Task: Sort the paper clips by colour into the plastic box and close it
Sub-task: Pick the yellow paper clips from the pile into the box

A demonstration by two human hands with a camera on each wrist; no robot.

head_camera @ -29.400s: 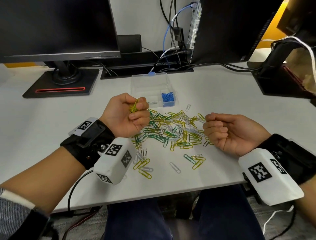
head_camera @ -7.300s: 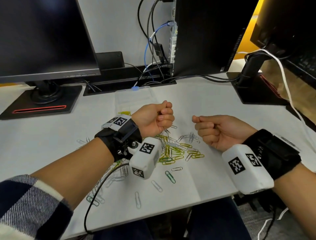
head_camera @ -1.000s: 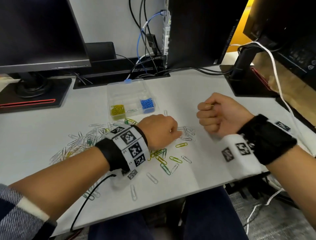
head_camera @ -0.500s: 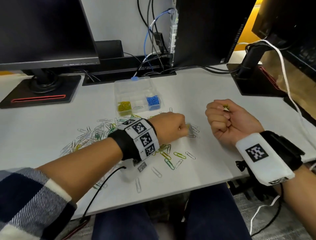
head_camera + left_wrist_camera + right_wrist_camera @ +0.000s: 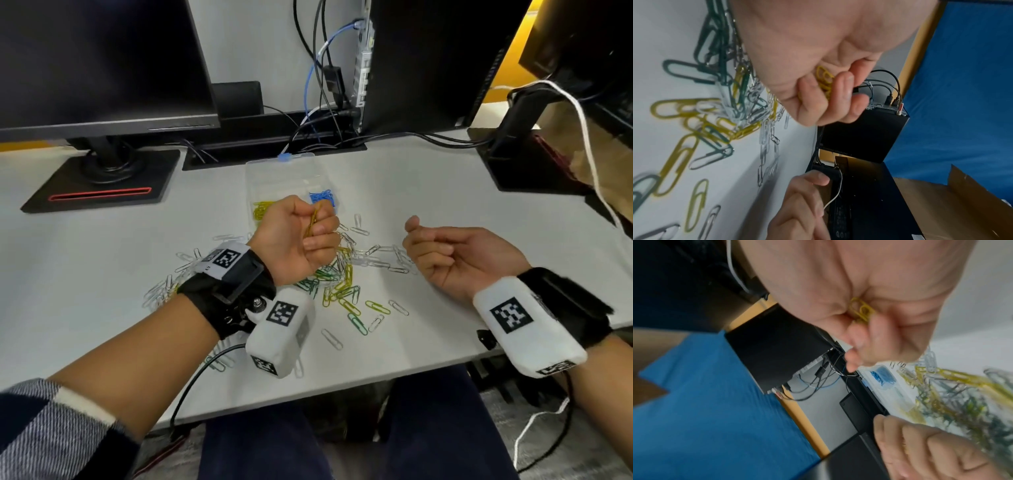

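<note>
Sorting is partly done. On the left of the tabletop (image 5: 102, 260) loose clear clips (image 5: 161, 291) lie scattered. The left hand (image 5: 294, 240), raised just near the box (image 5: 284, 178), has its grip clenched on a bunch of yellow clips (image 5: 312, 222). The box sits open at the far middle, lid back; its near-left compartment holds yellow clips, its near-right one blue clips (image 5: 322, 198); the far compartments look empty. Below the hands a mixed heap (image 5: 342, 284) of green, yellow and clear clips remains. The right hand (image 5: 455, 253) hovers palm up, fingers curled; the right wrist view shows more yellow clips (image 5: 861, 311) grasped in it. Left to do, I judge: drop both yellow handfuls, sort green and clear, shut the lid.
</note>
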